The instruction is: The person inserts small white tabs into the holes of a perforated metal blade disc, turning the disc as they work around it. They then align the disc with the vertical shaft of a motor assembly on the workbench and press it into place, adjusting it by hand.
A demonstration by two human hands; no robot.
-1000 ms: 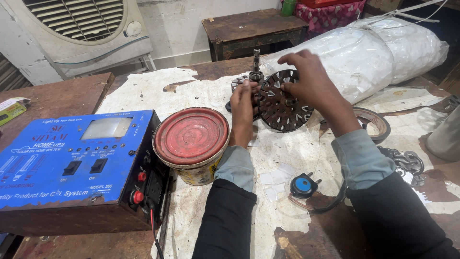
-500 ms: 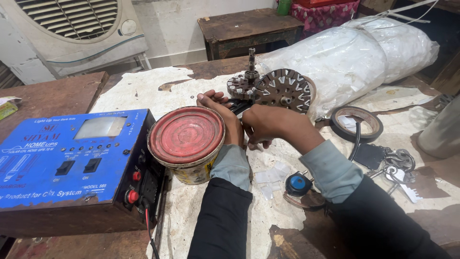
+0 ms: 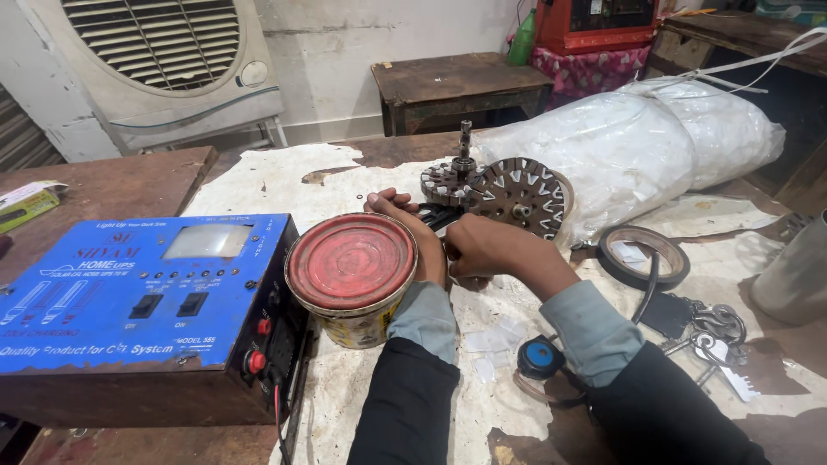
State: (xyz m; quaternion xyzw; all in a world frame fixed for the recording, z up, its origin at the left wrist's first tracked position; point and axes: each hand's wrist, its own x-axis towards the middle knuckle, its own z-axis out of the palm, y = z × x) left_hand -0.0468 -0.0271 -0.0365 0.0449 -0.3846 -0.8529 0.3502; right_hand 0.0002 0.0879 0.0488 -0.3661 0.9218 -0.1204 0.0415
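My left hand (image 3: 403, 226) rests on the table just behind a red-lidded tin (image 3: 351, 263), fingers curled. My right hand (image 3: 484, 248) is closed into a fist right beside it. Both pinch a small dark part (image 3: 438, 215) between them; most of it is hidden by the fingers. Just beyond the hands a round slotted metal disc (image 3: 519, 195) leans against a white plastic-wrapped bundle (image 3: 637, 146). A smaller toothed disc (image 3: 442, 182) with an upright shaft (image 3: 465, 142) stands to its left. Neither hand touches the discs.
A blue electrical box with switches and red terminals (image 3: 146, 293) sits at the left. A black tape roll (image 3: 642, 255), a blue-capped round object (image 3: 541, 357), keys (image 3: 717, 331) and a grey cylinder (image 3: 794, 275) lie to the right. An air cooler (image 3: 164, 60) and a wooden bench (image 3: 461, 82) stand behind.
My right hand let go of the slotted disc, which now leans on the white bundle. That hand came down to join my left hand at the small dark part.
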